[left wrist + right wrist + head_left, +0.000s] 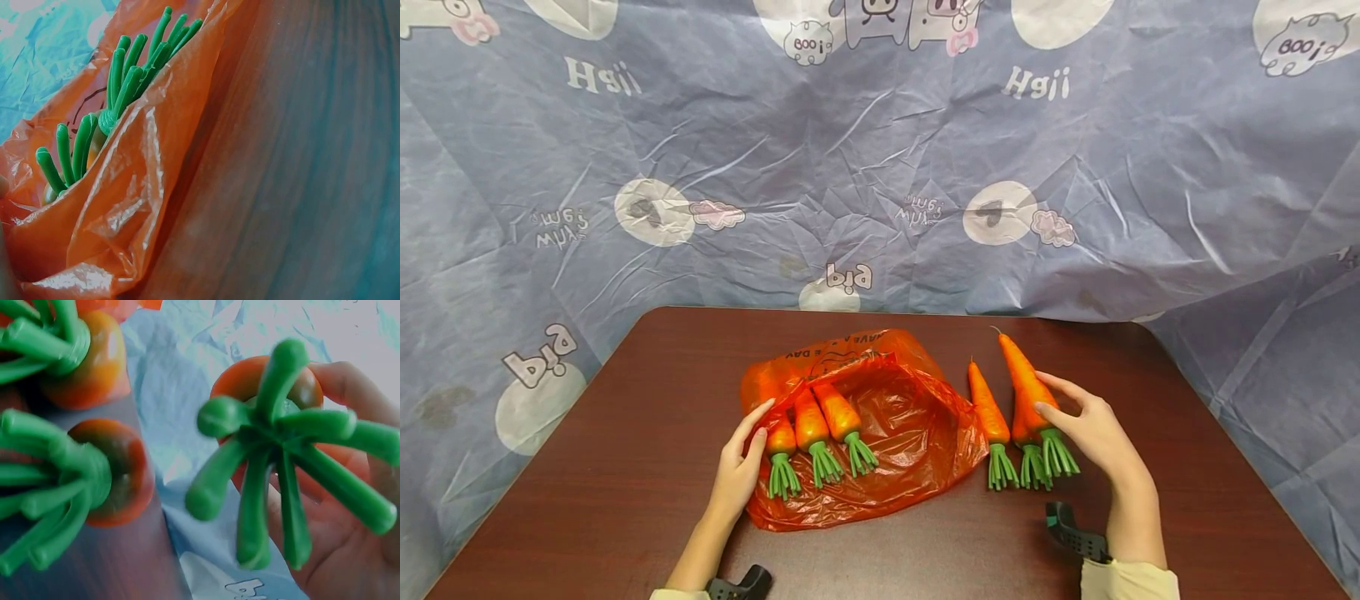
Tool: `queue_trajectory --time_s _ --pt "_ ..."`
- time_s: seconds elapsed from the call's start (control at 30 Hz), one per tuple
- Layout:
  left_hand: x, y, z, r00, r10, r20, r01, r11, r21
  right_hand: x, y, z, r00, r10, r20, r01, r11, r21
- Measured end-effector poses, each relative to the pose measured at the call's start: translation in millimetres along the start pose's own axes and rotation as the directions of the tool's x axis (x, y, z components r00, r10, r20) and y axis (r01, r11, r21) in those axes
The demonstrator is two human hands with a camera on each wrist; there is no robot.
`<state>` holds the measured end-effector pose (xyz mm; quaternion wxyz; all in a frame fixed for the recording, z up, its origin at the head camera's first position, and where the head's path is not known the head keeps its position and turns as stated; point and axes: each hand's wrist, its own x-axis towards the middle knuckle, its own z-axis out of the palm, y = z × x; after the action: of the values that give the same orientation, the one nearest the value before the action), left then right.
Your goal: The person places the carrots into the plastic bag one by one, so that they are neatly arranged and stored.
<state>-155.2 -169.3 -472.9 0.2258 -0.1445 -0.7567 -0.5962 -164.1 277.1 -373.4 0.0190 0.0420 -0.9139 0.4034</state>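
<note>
The largest carrot point(1025, 385) is gripped by the right hand point(1093, 429), two more carrots point(989, 414) lying just left of it on the counter point(625, 467). The orange bag point(887, 433) edge is touched by the relaxed, straight-fingered left hand point(739, 467), likely steadying the mouth; three bagged carrots point(812, 425) lie just right of it.

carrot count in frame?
6: three carrots in the orange bag by the left hand; three on the table, the right hand gripping one. More may hide under plastic.

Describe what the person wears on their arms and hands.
Both hands are bare: the left hand and the right hand wear no gloves or rings. Pale cream sleeve cuffs show at the forearms, and a black strap-mounted device sits at each wrist.
</note>
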Motion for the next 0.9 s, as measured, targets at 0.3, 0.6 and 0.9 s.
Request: queue_trajectory --time_s 0.3,0.6,0.9 --pt "0.3 4.3 -0.4 1.0 -0.003 0.019 0.003 1.0 0.02 1 -16 9 0.996 -0.072 0.046 0.07 0.997 0.046" --pt "0.3 3.7 -1.2 0.999 -0.028 0.027 0.028 1.0 0.001 2 -27 17 0.985 -0.119 0.129 0.096 0.981 0.167" --pt "-0.2 -1.8 -2.3 0.999 -0.027 0.037 0.027 1.0 -0.005 0 -40 25 0.968 -0.154 0.199 0.11 0.971 0.213"
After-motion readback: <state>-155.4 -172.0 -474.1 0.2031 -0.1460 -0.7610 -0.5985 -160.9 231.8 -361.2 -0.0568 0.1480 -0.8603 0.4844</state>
